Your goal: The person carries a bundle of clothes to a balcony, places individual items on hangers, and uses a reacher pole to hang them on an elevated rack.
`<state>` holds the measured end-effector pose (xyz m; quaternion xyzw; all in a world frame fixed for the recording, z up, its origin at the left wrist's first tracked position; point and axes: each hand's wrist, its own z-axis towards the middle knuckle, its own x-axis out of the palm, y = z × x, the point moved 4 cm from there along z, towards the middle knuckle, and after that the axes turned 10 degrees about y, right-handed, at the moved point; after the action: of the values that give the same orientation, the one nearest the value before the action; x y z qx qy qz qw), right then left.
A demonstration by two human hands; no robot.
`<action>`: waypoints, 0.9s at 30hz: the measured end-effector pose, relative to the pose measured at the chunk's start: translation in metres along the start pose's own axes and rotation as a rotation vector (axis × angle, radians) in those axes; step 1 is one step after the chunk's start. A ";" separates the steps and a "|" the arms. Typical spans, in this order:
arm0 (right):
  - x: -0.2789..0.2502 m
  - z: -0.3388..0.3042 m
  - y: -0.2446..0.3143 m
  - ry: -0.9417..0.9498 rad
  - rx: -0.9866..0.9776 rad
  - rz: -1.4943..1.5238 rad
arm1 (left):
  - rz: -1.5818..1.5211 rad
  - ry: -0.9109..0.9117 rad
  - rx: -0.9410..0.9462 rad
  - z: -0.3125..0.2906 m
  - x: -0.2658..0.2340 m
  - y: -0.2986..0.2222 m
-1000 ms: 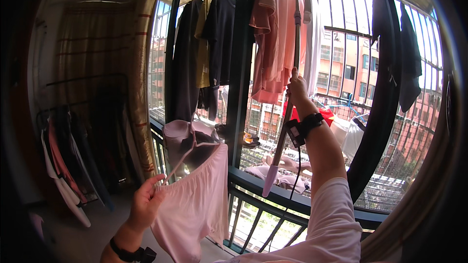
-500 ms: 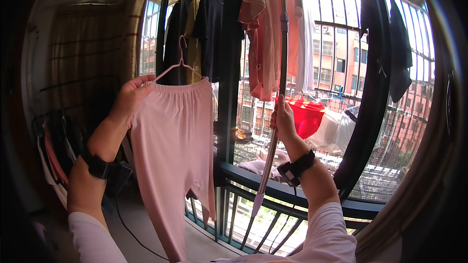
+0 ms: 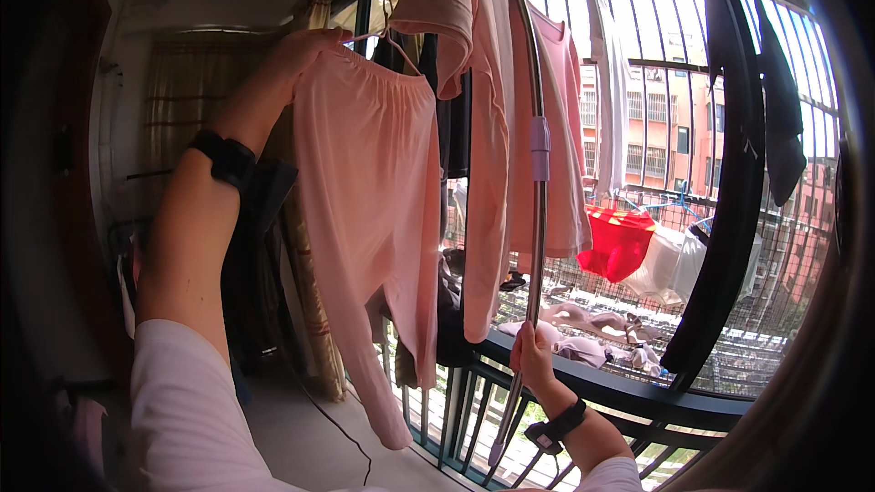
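Raised at upper left, my left hand [image 3: 314, 50] pinches one end of a pale hanger [image 3: 401, 50]. Pink elastic-waist trousers [image 3: 365, 164] dangle from it, their legs hanging free. Lower right, the fingers of my right hand [image 3: 536, 355] wrap round a metal clothes pole [image 3: 538, 219] with a purple collar, held nearly upright. At the pole's upper end, a pink long garment and a pink short-sleeved top [image 3: 437, 9] hang close beside the trousers. Whether the pole's tip hooks a hanger I cannot tell.
A dark window frame [image 3: 729, 173] and a railing [image 3: 474, 428] edge the opening. Beyond, red shorts [image 3: 616, 241] and pale garments hang before a barred cage. More laundry lies on its ledge. A curtain [image 3: 196, 82] and a clothes rack stand in the dim left. A cable crosses the floor.
My left hand has risen and moved right with the hanger and trousers. My right hand appears lower on the pole. The pink clothes by the pole now look nearer and larger.
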<state>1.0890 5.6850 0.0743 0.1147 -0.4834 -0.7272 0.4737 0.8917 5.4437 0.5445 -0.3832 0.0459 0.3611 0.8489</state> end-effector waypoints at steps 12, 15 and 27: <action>-0.001 -0.133 -0.101 0.125 0.247 -0.191 | 0.122 0.039 -0.062 -0.080 -0.042 -0.099; 0.005 -0.161 -0.112 0.152 0.263 -0.201 | 0.085 0.050 -0.247 -0.108 -0.057 -0.106; 0.058 -0.195 -0.180 0.400 0.356 -0.380 | 0.830 -0.279 -0.452 -0.200 -0.179 -0.064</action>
<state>1.0764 5.5378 -0.1541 0.4245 -0.4703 -0.6695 0.3878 0.8415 5.1745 0.5074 -0.4552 0.0012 0.7175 0.5272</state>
